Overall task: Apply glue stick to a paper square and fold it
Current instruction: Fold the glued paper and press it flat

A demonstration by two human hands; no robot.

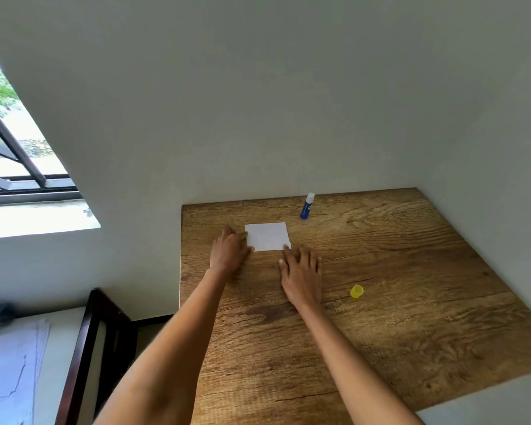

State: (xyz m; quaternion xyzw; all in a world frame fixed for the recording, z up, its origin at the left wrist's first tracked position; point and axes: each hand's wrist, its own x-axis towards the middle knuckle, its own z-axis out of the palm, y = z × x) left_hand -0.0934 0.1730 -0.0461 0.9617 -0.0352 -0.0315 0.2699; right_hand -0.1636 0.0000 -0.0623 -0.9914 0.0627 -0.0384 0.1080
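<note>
The paper lies flat at the table's far side; the left hand pins its 9 o'clock edge, the right hand fingertips its 5 o'clock corner, neither gripping. The uncapped glue stick, at 1 o'clock, risks drying; uneven pressure could skew the fold

**Paper, glue stick and cap on a corner table**

A paper square lies toward the far left of the table. The left hand touches its left edge; the right hand meets its near right corner. The glue stick stands beyond the paper, near the far wall. The cap sits apart, right of the right hand.
</note>
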